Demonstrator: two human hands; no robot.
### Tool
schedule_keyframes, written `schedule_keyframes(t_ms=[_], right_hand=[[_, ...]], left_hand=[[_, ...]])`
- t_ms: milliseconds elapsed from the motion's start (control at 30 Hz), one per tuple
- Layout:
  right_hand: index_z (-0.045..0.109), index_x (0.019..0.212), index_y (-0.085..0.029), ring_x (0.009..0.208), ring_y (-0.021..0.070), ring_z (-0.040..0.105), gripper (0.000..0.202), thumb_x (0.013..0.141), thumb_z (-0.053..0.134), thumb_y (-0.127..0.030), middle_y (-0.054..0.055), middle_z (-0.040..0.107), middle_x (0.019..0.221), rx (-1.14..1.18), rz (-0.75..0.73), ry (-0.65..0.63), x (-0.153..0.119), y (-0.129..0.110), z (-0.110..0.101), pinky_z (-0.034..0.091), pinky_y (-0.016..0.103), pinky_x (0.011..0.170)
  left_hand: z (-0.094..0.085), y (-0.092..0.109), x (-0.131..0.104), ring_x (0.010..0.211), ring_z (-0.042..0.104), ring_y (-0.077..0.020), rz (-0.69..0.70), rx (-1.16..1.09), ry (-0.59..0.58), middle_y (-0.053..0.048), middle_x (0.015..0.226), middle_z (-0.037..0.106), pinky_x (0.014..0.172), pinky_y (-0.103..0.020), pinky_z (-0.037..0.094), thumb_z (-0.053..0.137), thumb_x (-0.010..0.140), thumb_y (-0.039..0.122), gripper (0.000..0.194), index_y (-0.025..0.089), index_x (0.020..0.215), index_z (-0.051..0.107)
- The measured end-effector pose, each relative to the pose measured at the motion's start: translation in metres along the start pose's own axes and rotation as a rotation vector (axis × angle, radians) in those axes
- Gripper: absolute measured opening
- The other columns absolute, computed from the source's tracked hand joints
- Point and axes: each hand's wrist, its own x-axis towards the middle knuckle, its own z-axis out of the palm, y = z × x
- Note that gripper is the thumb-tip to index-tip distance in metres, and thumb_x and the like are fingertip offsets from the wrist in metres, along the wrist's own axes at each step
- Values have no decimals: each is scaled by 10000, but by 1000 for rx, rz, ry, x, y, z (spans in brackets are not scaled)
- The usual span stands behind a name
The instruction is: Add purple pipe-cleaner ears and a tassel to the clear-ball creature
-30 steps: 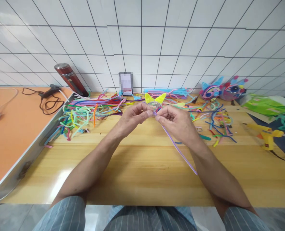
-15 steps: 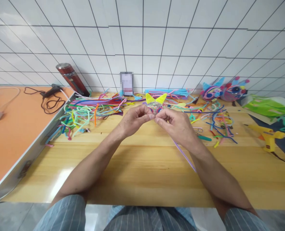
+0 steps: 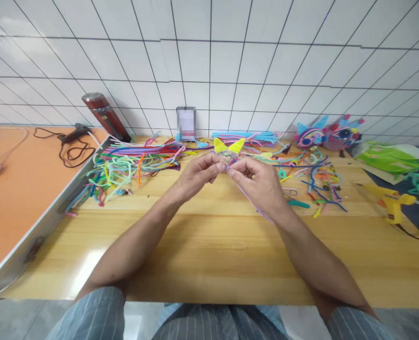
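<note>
My left hand and my right hand meet fingertip to fingertip over the middle of the wooden table. Both pinch a purple pipe cleaner, whose long tail runs down to the right under my right hand and wrist. Just behind my fingertips is a small round clear craft piece with two yellow pointed ears. My fingers hide its lower part.
Loose pipe cleaners lie at left, more at right. Behind stand a red thermos, a phone and two decorated balls. A yellow glue gun lies at far right, green packaging behind it.
The purple pipe cleaner's tail has shifted up and left, and more of it shows beside my right hand. Purple now shows between my fingertips. Both hands stay nearly in place.
</note>
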Motion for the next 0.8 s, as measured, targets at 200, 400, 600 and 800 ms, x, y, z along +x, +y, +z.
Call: schedule_keyframes(t_ms=[200,400,600,800], right_hand=[[724,794,-219,657,142,599,107,891,713,-175,-10,721,722,-193,-88,-65,0,-3,-4,411,290,670],[725,837,-209,642,141,583,105,914,690,-272,0,715,731,-13,0,8,-2,-2,4,433,287,635],[646,778,-220,605,142,574,245,902,715,-419,-8,663,668,286,136,-11,-6,-2,19,457,292,612],[637,759,-209,676,153,594,268,825,761,-438,3,685,728,331,175,-152,5,2,0,466,303,676]], left_hand=[[-20,21,-4,596,376,-108,57,415,-106,19,690,533,545,-262,275,759,935,424,277,167,841,716],[0,11,-7,656,448,-115,116,210,107,3,743,577,602,-255,339,796,901,408,285,174,796,670],[44,-2,-18,523,295,-62,-70,-445,316,77,617,421,518,-215,265,895,791,473,409,183,777,607],[32,2,-12,527,387,-68,-154,-457,196,33,685,536,504,-226,293,888,772,549,443,170,817,663]])
